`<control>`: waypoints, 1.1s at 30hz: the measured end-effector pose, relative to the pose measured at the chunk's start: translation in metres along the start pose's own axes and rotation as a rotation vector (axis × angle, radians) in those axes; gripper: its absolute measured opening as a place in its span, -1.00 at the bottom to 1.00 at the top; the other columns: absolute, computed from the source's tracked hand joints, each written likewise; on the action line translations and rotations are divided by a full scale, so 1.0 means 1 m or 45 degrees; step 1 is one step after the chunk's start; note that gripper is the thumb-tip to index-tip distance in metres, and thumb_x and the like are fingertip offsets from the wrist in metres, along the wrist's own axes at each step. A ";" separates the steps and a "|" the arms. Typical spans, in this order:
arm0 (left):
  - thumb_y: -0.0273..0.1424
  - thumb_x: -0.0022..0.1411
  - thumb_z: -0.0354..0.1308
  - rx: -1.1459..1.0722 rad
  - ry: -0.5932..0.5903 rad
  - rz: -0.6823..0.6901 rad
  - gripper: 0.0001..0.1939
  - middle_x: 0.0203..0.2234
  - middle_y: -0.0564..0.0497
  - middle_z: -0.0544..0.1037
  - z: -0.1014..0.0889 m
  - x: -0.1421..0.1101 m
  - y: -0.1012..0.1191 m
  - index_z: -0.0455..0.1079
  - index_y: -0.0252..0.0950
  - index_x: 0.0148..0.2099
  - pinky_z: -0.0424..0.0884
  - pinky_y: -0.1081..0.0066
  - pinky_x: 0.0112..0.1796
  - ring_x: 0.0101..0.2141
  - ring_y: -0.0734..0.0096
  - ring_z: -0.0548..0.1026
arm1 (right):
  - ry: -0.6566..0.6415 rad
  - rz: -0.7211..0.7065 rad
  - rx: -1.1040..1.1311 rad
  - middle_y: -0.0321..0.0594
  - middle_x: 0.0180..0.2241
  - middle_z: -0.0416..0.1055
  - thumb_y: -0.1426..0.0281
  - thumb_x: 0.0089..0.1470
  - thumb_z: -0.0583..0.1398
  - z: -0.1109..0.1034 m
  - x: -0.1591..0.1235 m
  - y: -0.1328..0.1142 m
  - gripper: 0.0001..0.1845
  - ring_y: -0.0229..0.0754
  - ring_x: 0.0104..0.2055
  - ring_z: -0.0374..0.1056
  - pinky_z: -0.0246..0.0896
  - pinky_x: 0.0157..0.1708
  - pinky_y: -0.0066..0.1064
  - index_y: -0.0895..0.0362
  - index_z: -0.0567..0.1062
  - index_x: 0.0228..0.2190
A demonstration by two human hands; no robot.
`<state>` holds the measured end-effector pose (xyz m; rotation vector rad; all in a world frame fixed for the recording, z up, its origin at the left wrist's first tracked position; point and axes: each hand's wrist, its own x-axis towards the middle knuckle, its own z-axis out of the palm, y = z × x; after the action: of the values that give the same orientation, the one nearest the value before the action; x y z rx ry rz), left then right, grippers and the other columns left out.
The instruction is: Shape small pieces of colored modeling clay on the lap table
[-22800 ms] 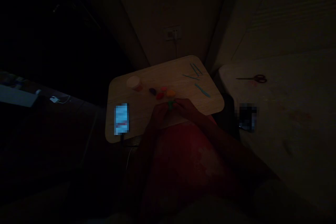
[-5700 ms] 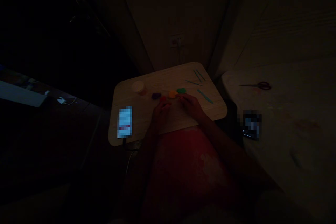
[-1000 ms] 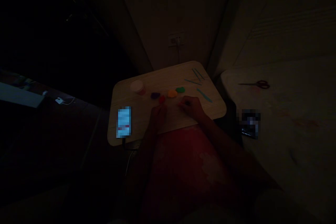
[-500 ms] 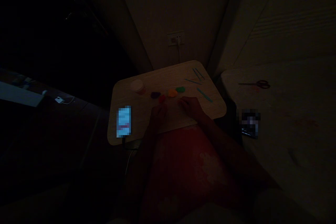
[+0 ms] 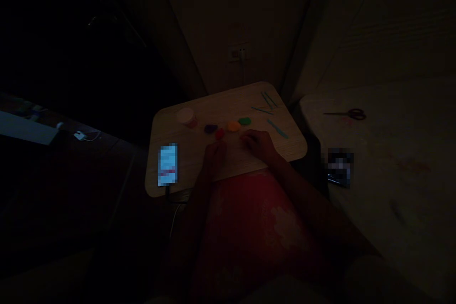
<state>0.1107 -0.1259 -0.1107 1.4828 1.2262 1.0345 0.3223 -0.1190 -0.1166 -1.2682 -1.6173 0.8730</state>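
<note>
The room is very dark. A small wooden lap table [image 5: 185, 171] stands over my red-clad legs. On it lie a row of clay lumps: purple [image 5: 210, 128], red [image 5: 219, 133], orange [image 5: 233, 126] and green [image 5: 244, 121]. My left hand [image 5: 213, 156] rests on the table just below the red lump, fingers curled. My right hand [image 5: 257, 144] rests on the table below the orange and green lumps, fingers bent and pressed down. What either hand holds, if anything, is lost in the dark.
A lit phone [image 5: 167, 164] lies at the table's left front with a cable. A small pale tub [image 5: 185, 116] stands at the back left. Teal modelling tools [image 5: 268, 102] lie at the back right. Scissors [image 5: 347, 114] and a second device [image 5: 340, 167] lie on the bed to the right.
Both hands stay nearly still on the table over the last second. Much earlier they held a green lump together; it now lies in the row beside the orange one.
</note>
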 end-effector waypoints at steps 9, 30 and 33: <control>-0.02 0.27 0.20 -0.007 0.009 -0.004 -0.47 -0.66 0.13 0.18 0.001 -0.001 0.005 0.19 -0.26 -0.56 -0.01 0.42 -0.53 -0.58 0.54 0.10 | 0.109 0.040 -0.088 -0.25 -0.58 0.49 0.18 0.12 0.33 0.000 0.000 -0.001 -0.67 -0.23 -0.51 0.32 0.17 -0.45 -0.42 0.13 0.52 -0.55; -0.03 0.31 0.13 0.049 0.002 0.032 -0.49 -0.64 0.13 0.18 0.000 0.000 0.001 0.18 -0.26 -0.53 0.02 0.44 -0.52 -0.56 0.52 0.10 | 0.095 0.001 -0.055 -0.22 -0.49 0.57 0.27 0.09 0.31 0.000 0.001 0.002 -0.80 -0.19 -0.43 0.42 0.22 -0.37 -0.41 0.13 0.62 -0.46; -0.03 0.30 0.14 0.039 0.010 0.021 -0.50 -0.64 0.13 0.20 0.001 -0.001 0.002 0.21 -0.26 -0.53 0.01 0.44 -0.52 -0.57 0.52 0.11 | 0.165 0.016 -0.082 -0.27 -0.58 0.46 0.16 0.08 0.33 0.000 0.001 0.000 -0.65 -0.24 -0.50 0.30 0.12 -0.45 -0.42 0.13 0.50 -0.59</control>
<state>0.1116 -0.1273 -0.1086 1.5163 1.2422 1.0371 0.3225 -0.1184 -0.1159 -1.3528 -1.5466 0.7362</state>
